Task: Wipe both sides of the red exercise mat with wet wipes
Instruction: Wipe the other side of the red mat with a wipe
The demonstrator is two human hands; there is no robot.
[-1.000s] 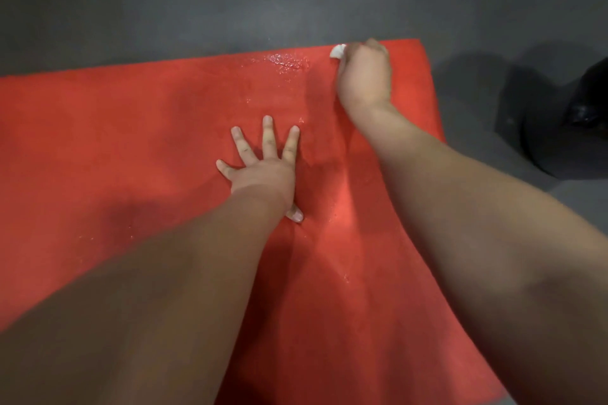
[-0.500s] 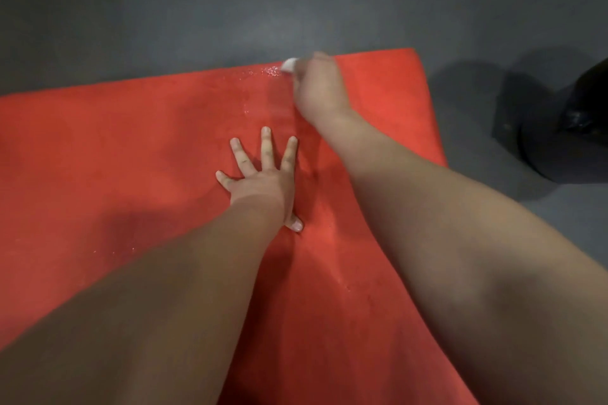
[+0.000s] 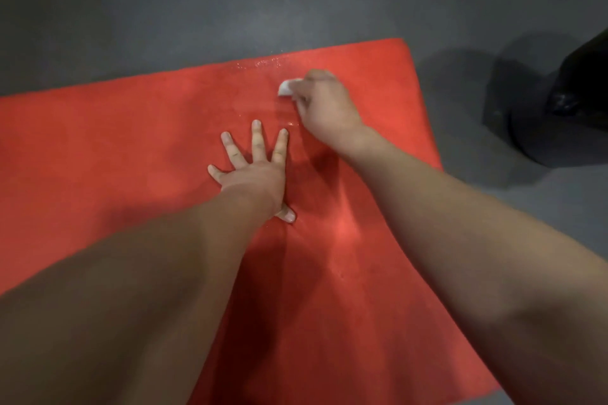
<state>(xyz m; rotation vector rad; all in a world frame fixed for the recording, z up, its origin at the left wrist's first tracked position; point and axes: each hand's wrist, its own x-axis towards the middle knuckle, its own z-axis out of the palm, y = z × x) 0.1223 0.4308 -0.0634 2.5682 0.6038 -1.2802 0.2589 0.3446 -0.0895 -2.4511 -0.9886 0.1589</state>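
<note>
My left forearm [image 3: 148,289] and right forearm [image 3: 477,256] are bare right to the picture's edge. On my left hand [image 3: 253,174] the nails are short and plain, the thumbnail broad. Small dark marks sit on two finger knuckles, perhaps smudges. My right hand [image 3: 325,108] is slightly blurred.

Likely a gym: dark grey floor [image 3: 197,10] under a red exercise mat [image 3: 98,158].

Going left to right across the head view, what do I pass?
Left hand flat on the red exercise mat → right hand gripping the wet wipe → black object on the grey floor.
</note>
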